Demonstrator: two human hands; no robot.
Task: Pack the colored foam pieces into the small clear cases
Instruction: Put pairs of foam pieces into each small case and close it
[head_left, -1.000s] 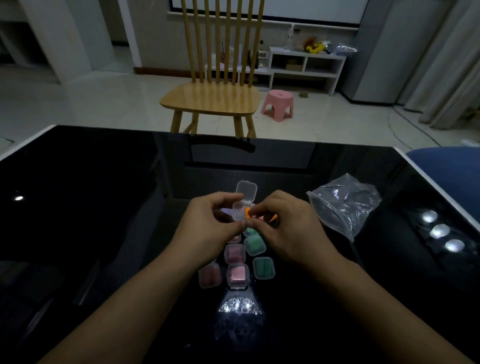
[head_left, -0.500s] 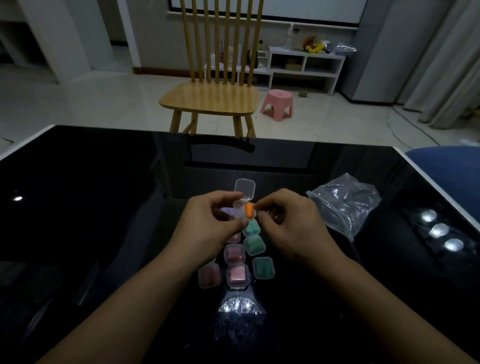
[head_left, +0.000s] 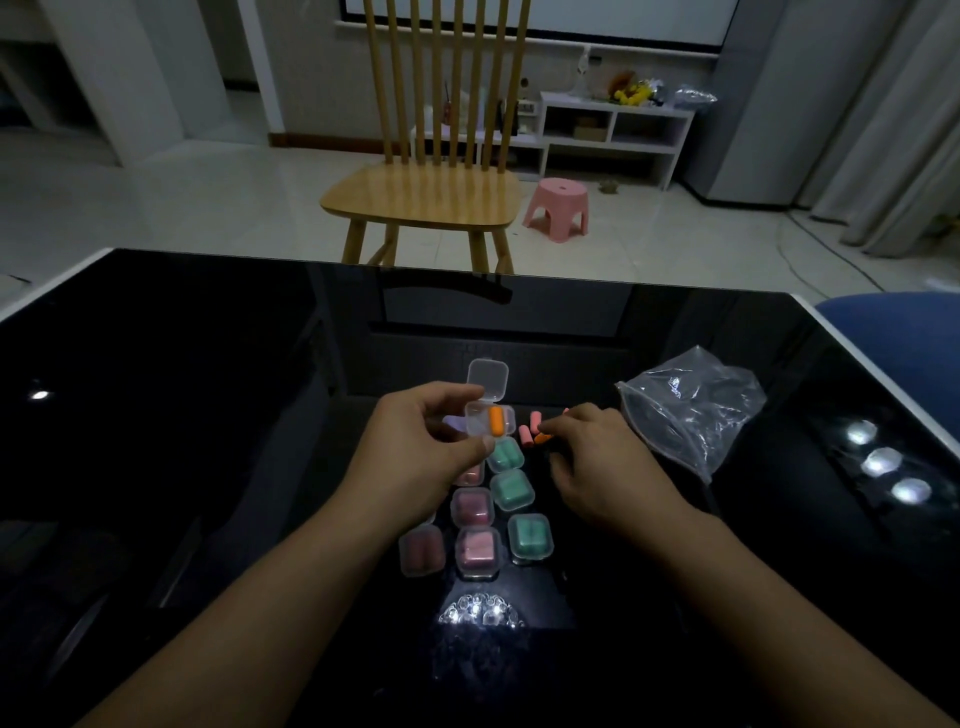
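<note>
Item: open clear case (head_left: 485, 420), lid hinged up at its far side, one orange foam piece (head_left: 496, 421) seated upright inside; held above the counter (head_left: 208, 415) at centre.
Left hand (head_left: 415, 457): pinches the case.
Right hand (head_left: 597, 467): fingertips curled onto a second orange piece (head_left: 543, 439) among loose pink pieces (head_left: 527, 434) just right of the case.
Closed filled cases (head_left: 511, 491): pink and green, near side.
Plastic bag (head_left: 685, 410): right.
Handling note: likely next, lay the second piece beside the first, keep the case level, then press the lid shut.
</note>
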